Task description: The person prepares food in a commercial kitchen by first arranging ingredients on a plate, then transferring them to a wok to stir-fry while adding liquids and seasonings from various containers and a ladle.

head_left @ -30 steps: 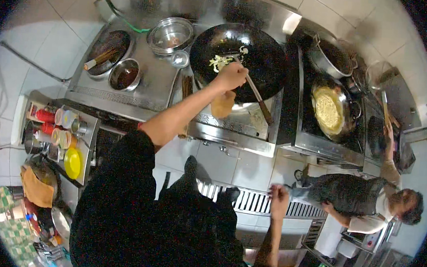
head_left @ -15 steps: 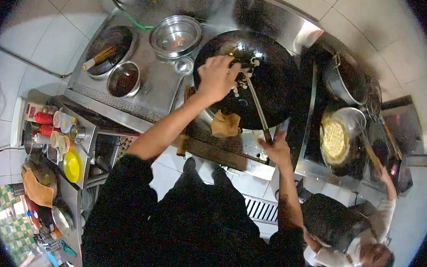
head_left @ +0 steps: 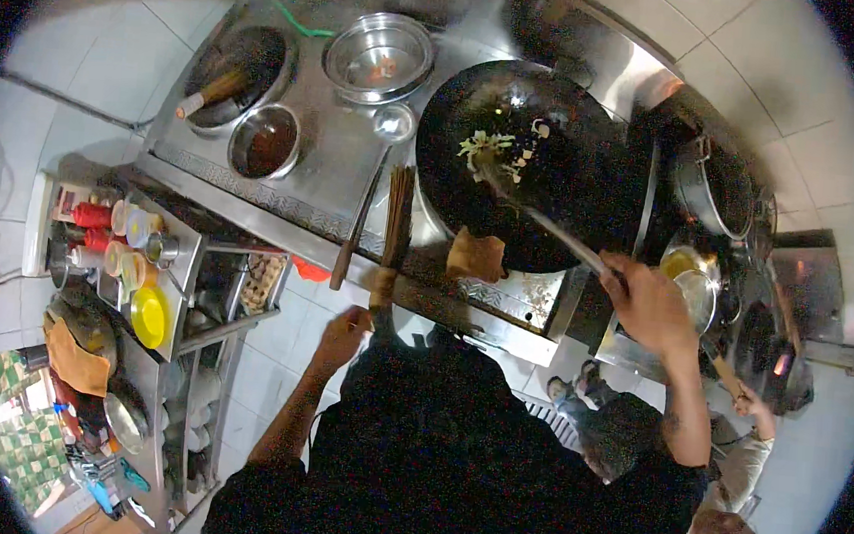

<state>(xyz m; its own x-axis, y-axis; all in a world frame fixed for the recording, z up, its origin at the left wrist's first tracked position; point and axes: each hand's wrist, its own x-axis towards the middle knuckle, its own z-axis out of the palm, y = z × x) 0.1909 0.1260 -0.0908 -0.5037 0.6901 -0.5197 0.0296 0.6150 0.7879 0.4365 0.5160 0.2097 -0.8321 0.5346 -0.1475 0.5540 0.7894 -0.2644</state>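
Note:
My right hand (head_left: 654,310) is wrapped round the handle of a long metal wok spatula (head_left: 560,235). Its blurred head rests inside the large black wok (head_left: 578,128), beside pale shredded food (head_left: 486,149) and a few small pale pieces. My left hand (head_left: 344,333) is at the stove's front edge with its fingers curled; whether anything is in them I cannot make out. Just right of that hand, a bamboo wok brush (head_left: 395,229) lies across the edge. A ladle (head_left: 392,124) lies to its left, its handle pointing toward me. A folded brown cloth (head_left: 476,255) sits at the wok's near rim.
Steel bowls (head_left: 378,57) and a pot of dark red sauce (head_left: 264,142) stand on the counter at left. A rack with bottles and a yellow bowl (head_left: 150,318) is at lower left. On the right, a co-worker's hand (head_left: 752,403) holds a strainer (head_left: 695,300) near a pan.
My left hand has left the wok and come down to the stove's front edge. My right hand has moved up and right with the spatula. The co-worker's strainer has moved nearer that person.

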